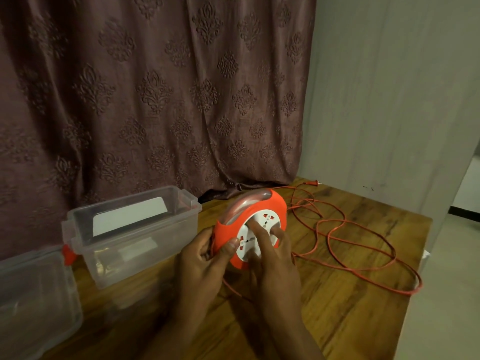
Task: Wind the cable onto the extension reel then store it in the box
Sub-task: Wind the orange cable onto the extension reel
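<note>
An orange extension reel (270, 203) with a white socket face stands tilted on the wooden table (350, 315). My left hand (205, 258) grips its orange rim at the lower left. On the white centre disc rest the fingers of my right hand (272, 253). The thin orange cable (363, 245) lies in loose loops on the table to the right of the reel, and its plug (314, 182) sits near the back edge. An open clear plastic box (135, 229) stands to the left of the reel.
A clear lid (33, 294) with an orange clip lies at the front left beside the box. A patterned curtain (155, 100) hangs behind the table. A pale wall (389, 100) is at the right, past the table's right edge.
</note>
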